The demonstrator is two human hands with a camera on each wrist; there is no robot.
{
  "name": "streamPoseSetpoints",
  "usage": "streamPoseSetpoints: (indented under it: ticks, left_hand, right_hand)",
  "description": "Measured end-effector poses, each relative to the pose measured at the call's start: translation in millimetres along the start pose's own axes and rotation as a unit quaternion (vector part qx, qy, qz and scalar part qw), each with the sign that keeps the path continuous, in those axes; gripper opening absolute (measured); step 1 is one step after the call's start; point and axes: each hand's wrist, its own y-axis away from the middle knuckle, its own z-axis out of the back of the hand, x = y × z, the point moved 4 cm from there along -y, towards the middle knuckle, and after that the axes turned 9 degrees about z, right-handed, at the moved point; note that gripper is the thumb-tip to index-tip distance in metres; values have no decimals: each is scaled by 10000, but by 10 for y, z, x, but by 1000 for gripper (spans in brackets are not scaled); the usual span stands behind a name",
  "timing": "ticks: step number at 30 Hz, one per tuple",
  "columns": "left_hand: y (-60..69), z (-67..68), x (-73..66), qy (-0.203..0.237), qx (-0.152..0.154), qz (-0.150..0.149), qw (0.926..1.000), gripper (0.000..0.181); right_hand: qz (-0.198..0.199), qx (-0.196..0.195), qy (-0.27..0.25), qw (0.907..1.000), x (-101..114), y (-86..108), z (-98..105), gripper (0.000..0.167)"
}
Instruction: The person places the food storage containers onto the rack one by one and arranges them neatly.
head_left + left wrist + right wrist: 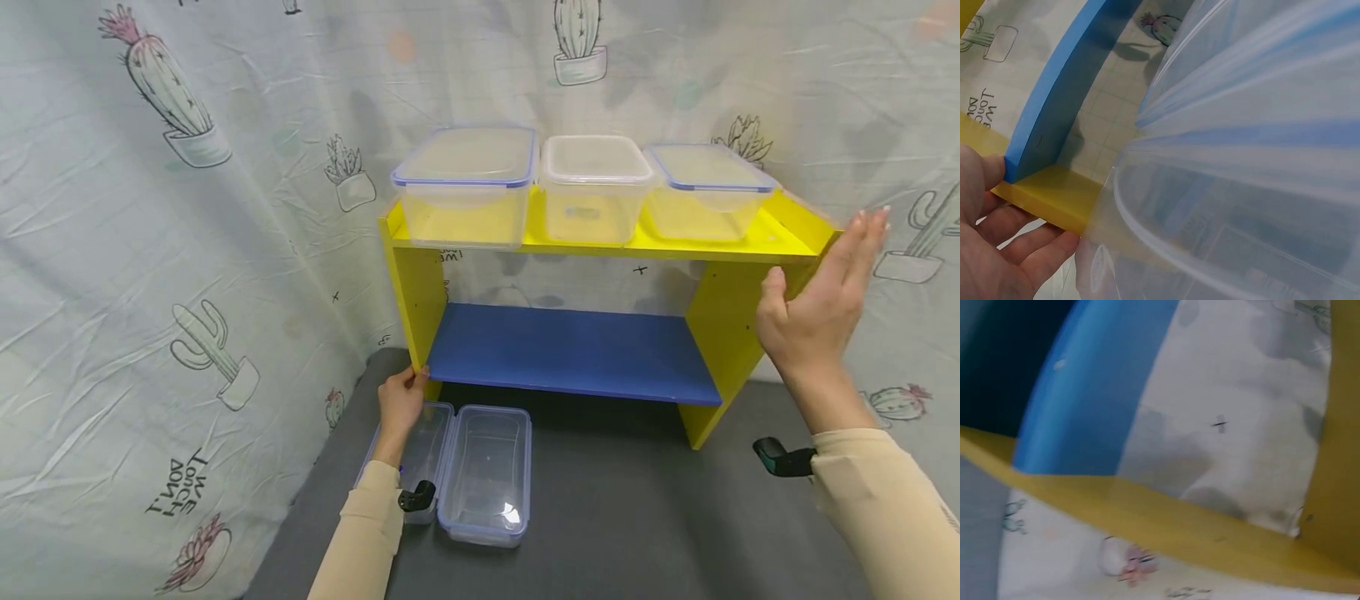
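Note:
A small yellow shelf unit [622,252] with a blue lower board [562,348] stands on the grey surface. My left hand [400,408] grips the front edge of its left side panel [420,312], where the blue board meets it. The left wrist view shows the thumb at the blue board's end and the fingers behind the yellow panel [1063,200]. My right hand [821,308] is raised beside the upper right side panel [738,325], fingers straight and thumb apart. Whether it touches the panel is unclear. No fingers appear in the right wrist view.
On the yellow top stand a large blue-rimmed box [468,200], a white-lidded box [596,192] and another blue-rimmed box [705,196]. Two clear plastic containers, the left one [429,437] and the right one [487,475], lie by my left forearm. A cactus-print curtain [247,233] hangs behind.

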Motion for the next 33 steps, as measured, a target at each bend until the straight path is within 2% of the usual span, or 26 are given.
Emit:
streamPoseSetpoints:
  ticks: [5,8,13,22,28,33]
  left_hand:
    - [2,11,-1,2,-6,-55,10000,24]
    - [5,15,-7,-7,-53,-119,9999,24]
    - [7,12,-9,-60,-74,-186,9998,24]
    - [8,24,-7,-97,-43,-120,9999,25]
    - [1,33,2,-66,-50,-70,9999,25]
    - [3,10,4,-112,-32,-60,9999,25]
  right_hand:
    - [-958,573,-7,9937,-328,216,40,77]
    - [-1270,686,24,9895,-450,351,47,76]
    - [-1279,561,81,9902,-532,548,32,66]
    - [-1448,730,-94,9867,-561,746,-39,43]
    - [-1582,901,-294,9829,-596,967,-92,41]
    - [-1719,955,-197,9803,-642,1186,-124,39]
